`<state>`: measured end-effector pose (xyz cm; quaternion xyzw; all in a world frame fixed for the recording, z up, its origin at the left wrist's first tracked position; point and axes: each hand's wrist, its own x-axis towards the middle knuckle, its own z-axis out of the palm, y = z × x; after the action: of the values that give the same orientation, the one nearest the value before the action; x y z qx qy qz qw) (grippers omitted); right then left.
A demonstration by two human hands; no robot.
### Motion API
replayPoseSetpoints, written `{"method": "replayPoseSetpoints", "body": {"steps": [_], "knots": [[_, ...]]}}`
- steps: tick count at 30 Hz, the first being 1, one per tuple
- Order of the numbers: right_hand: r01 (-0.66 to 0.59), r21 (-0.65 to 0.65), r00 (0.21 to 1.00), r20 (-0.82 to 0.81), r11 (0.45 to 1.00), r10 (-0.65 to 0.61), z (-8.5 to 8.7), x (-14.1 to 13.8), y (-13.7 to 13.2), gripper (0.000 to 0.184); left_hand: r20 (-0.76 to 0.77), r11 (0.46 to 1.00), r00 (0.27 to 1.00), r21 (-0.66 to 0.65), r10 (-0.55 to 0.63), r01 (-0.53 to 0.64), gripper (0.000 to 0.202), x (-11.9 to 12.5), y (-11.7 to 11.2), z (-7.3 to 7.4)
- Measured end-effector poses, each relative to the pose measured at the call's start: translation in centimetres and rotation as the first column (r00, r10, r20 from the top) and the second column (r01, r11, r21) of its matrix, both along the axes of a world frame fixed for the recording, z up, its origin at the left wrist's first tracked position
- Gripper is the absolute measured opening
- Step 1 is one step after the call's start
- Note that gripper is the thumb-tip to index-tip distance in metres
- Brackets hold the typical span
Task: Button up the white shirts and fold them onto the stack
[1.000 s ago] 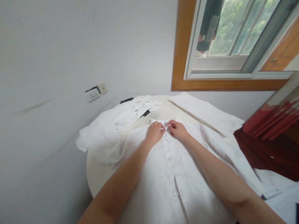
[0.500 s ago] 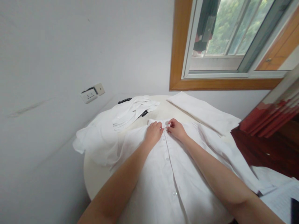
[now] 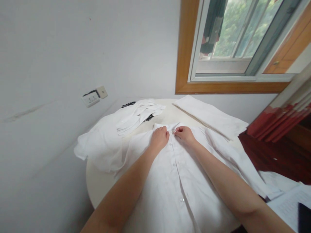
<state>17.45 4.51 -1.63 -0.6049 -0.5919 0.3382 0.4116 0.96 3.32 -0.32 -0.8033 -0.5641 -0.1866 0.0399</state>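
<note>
A white button-up shirt [image 3: 157,181] lies front up across the round table, its collar end away from me and its row of buttons running down the middle. Just below the collar, my left hand [image 3: 159,137] is closed on the left side of the front edge. Opposite it, my right hand [image 3: 185,134] pinches the other side of the front between thumb and fingertips. Only a small gap separates the two hands. Whatever button lies at the fingertips is too small to make out.
The pale round table [image 3: 97,181] stands against the wall. Crumpled white garments [image 3: 104,142] with a black striped piece lie at its back left, a folded white cloth [image 3: 211,116] at its back right. Printed paper [image 3: 291,200] and a dark object [image 3: 304,218] are at lower right.
My right hand's fingers have drawn closer together at the collar and shifted slightly down. My left hand stays nearly in place. The whole view has shifted a little.
</note>
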Motion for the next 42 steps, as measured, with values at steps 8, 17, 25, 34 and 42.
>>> {"method": "replayPoseSetpoints", "body": {"steps": [8, 17, 25, 34, 42], "knots": [[-0.058, -0.013, 0.962, -0.269, 0.998, 0.053, 0.9, -0.2, -0.3, 0.024, 0.015, 0.999, 0.999, 0.012, -0.052, 0.052, 0.011, -0.3, 0.3, -0.4], [-0.143, -0.031, 0.954, -0.272, 0.989, 0.130, 0.5, -1.8, -1.0, 0.022, 0.040, 0.999, 0.999, -0.050, 0.013, -0.011, 0.019, -0.7, 0.1, -0.1], [-0.106, -0.048, 0.953, -0.292, 0.993, 0.087, 0.4, -1.7, -0.7, 0.010, 0.150, 0.998, 0.988, -0.053, 0.028, -0.020, 0.023, -1.1, 0.2, 0.0], [-0.125, 0.023, 0.945, -0.301, 0.992, 0.126, 0.4, -1.7, -0.3, 0.012, 0.200, 0.999, 0.980, -0.024, -0.017, 0.022, 0.021, -0.8, 0.4, -0.6], [-0.171, -0.025, 0.928, -0.341, 0.985, 0.152, 0.1, -1.5, -0.2, 0.013, 0.361, 0.992, 0.931, -0.086, -0.057, 0.094, 0.021, -1.3, 1.0, -0.8]]}}
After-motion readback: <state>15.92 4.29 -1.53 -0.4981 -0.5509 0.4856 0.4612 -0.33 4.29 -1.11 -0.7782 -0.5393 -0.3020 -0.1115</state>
